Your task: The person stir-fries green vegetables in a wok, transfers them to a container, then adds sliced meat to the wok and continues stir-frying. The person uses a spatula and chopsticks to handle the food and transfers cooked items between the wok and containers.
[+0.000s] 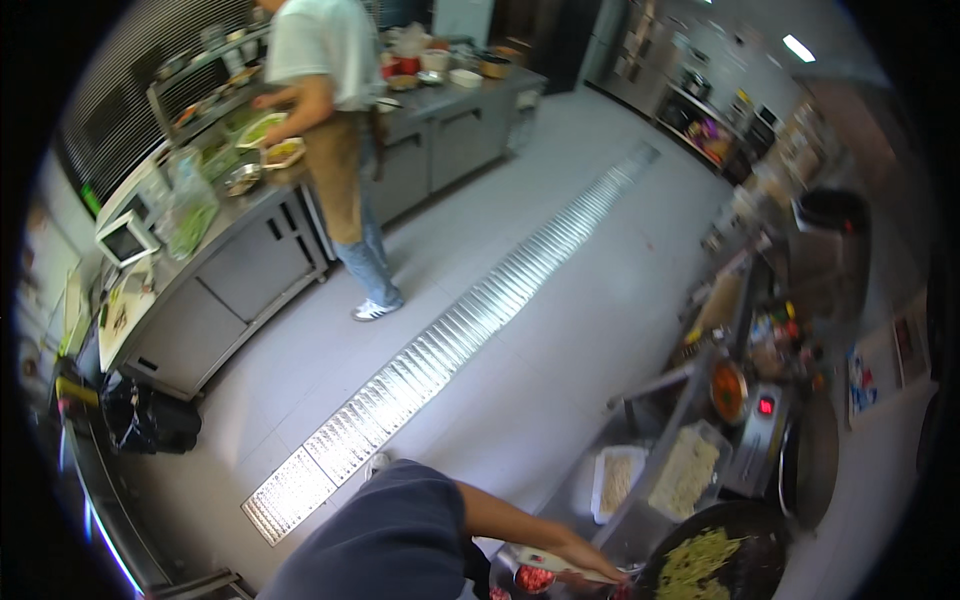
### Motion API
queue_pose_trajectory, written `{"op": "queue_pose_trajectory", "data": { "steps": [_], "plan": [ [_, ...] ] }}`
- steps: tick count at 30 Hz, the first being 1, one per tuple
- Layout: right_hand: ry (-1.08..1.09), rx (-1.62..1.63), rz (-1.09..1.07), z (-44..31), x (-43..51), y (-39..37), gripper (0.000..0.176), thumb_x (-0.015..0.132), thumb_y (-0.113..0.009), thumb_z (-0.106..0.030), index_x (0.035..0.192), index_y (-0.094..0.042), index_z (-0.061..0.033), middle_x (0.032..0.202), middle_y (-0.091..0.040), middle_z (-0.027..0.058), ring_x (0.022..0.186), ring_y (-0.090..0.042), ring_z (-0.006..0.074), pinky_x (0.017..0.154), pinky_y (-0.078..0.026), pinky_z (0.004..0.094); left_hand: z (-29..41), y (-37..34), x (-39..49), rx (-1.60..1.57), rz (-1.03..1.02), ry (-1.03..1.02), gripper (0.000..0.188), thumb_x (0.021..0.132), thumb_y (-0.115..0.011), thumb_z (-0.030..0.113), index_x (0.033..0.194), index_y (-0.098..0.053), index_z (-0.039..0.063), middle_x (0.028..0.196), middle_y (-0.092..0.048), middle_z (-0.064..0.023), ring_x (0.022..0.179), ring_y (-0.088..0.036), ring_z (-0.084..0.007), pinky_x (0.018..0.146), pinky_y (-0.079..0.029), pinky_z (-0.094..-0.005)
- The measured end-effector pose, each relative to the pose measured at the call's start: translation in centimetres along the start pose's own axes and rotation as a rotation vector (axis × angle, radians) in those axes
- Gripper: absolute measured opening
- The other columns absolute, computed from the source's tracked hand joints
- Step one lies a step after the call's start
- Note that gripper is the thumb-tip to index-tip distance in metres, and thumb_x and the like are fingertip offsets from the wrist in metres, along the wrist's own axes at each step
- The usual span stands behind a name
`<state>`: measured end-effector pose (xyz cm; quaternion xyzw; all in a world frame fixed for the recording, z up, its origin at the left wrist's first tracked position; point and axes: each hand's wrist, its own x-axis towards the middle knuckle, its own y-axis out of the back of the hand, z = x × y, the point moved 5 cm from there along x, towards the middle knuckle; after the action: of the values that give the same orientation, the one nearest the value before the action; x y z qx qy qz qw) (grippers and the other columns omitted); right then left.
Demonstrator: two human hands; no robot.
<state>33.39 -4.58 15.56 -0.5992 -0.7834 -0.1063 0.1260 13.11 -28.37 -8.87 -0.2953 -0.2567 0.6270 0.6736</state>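
My left hand, at the bottom, is closed around a pale handle. The handle points towards a dark frying pan, but their join is hidden. Shredded pale-green food lies in the pan. Below the handle sits a round metal bowl with chopped red food. A clear plastic tub beyond the pan holds pale shreds. Beside it is a white tray with light grainy food. My right hand is out of view.
A co-worker in a brown apron stands at the steel counter, holding bowls. A metal drain grate crosses the floor. An induction cooker with a red display and a bowl of orange food stand on the right. A bin is at left.
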Motion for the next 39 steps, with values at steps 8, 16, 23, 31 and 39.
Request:
{"op": "queue_pose_trajectory", "data": {
  "steps": [8,16,23,31,39],
  "plan": [
    [0.194,-0.182,-0.625,0.3,-10.5,-20.6,0.022,0.094,-0.056,-0.013,0.103,-0.066,0.0037,0.104,-0.064,0.0153,0.089,-0.064,0.0254,0.074,-0.055,0.0348,-10.3,-0.4,-33.2,0.176,0.605,-0.164,0.037,0.087,-0.070,0.029,0.102,-0.048,0.004,0.056,-0.045,0.0000,0.038,-0.042,-0.0086,0.035,-0.033,-0.0239],
    [-0.219,0.104,-1.769,-2.5,-47.3,-45.0,0.022,0.095,-0.055,-0.015,0.091,-0.064,0.0053,0.084,-0.065,0.0112,0.075,-0.067,0.0225,0.066,-0.058,0.0331,-20.9,-11.2,-52.9,-0.249,1.317,-0.334,0.035,0.087,-0.070,0.024,0.100,-0.043,0.006,0.064,-0.045,-0.0001,0.043,-0.042,-0.0095,0.038,-0.034,-0.0248],
    [0.100,0.577,-2.395,-11.5,-78.1,-44.9,0.017,0.093,-0.056,-0.004,0.102,-0.065,0.0065,0.086,-0.063,0.0116,0.073,-0.067,0.0167,0.066,-0.053,0.0244,-21.6,-16.8,-61.0,-0.548,1.870,-0.653,0.026,0.087,-0.069,0.011,0.097,-0.045,0.005,0.060,-0.046,-0.0021,0.042,-0.044,-0.0105,0.038,-0.035,-0.0278],
    [-0.174,0.506,-2.515,-12.4,-91.5,-55.0,0.024,0.098,-0.050,-0.012,0.102,-0.065,0.0066,0.089,-0.064,0.0117,0.077,-0.069,0.0188,0.069,-0.057,0.0257,-19.8,-18.5,-72.4,-0.793,2.231,-0.836,0.024,0.088,-0.065,0.010,0.096,-0.043,0.004,0.059,-0.045,-0.0021,0.041,-0.044,-0.0120,0.037,-0.038,-0.0291],
    [0.030,0.486,-2.580,-18.5,-99.3,-64.5,0.024,0.097,-0.051,-0.011,0.105,-0.063,0.0085,0.092,-0.063,0.0132,0.079,-0.069,0.0198,0.072,-0.058,0.0284,-13.8,-16.6,-85.5,-0.709,2.319,-1.015,0.021,0.089,-0.062,0.005,0.096,-0.042,0.005,0.058,-0.043,-0.0006,0.040,-0.040,-0.0112,0.038,-0.036,-0.0274]
  ]
}}
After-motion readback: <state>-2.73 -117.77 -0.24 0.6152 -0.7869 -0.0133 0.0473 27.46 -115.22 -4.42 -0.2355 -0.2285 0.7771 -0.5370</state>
